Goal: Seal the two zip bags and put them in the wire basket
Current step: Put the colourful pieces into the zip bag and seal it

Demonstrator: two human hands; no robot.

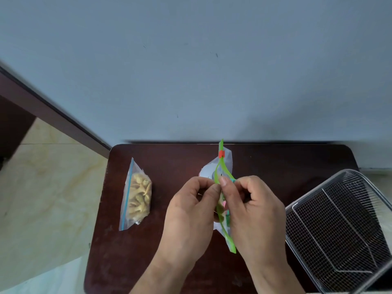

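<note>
A clear zip bag with a green zip strip (224, 166) and a red slider stands upright over the middle of the dark table. My left hand (191, 211) and my right hand (254, 209) pinch the green strip from either side near its middle. The strip gapes open between my fingers and the red slider at the far end. A second zip bag with a blue strip (136, 194), filled with pale yellow pieces, lies on the table's left part, untouched. The wire basket (339, 228) sits at the right, with nothing in it.
The small dark brown table (174, 162) stands against a grey-blue wall. Pale tiled floor lies to the left, beside a dark wooden frame. The basket overhangs the table's right edge.
</note>
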